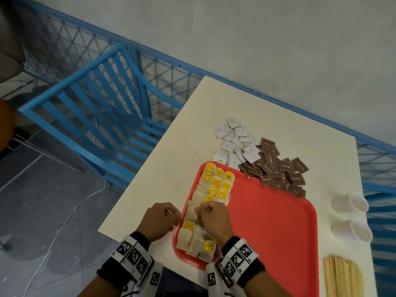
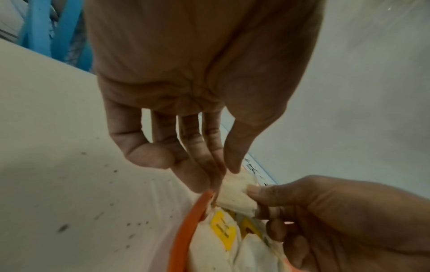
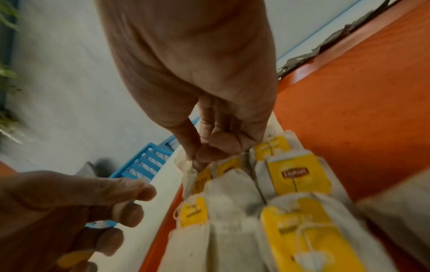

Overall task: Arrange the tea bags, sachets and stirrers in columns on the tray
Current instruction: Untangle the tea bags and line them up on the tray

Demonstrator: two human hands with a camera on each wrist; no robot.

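Observation:
Tea bags point(image 1: 216, 185) with yellow tags lie in columns along the left side of the red tray point(image 1: 267, 221). My right hand point(image 1: 201, 209) hovers over those columns and pinches one plain tea bag point(image 3: 188, 178) between thumb and forefinger, lifting it a little. My left hand point(image 1: 174, 213) is just outside the tray's left rim point(image 2: 186, 230); its thumb and forefinger are pressed together beside that bag point(image 2: 235, 195), seemingly on its thin string. White sachets point(image 1: 235, 142) and brown sachets point(image 1: 276, 170) are heaped on the table beyond the tray. Wooden stirrers point(image 1: 342, 277) lie at the front right.
Two paper cups point(image 1: 349, 204) lie on their sides right of the tray. The right part of the tray is bare. A blue slatted chair point(image 1: 96, 116) stands off the table's left edge, with a blue lattice fence behind it.

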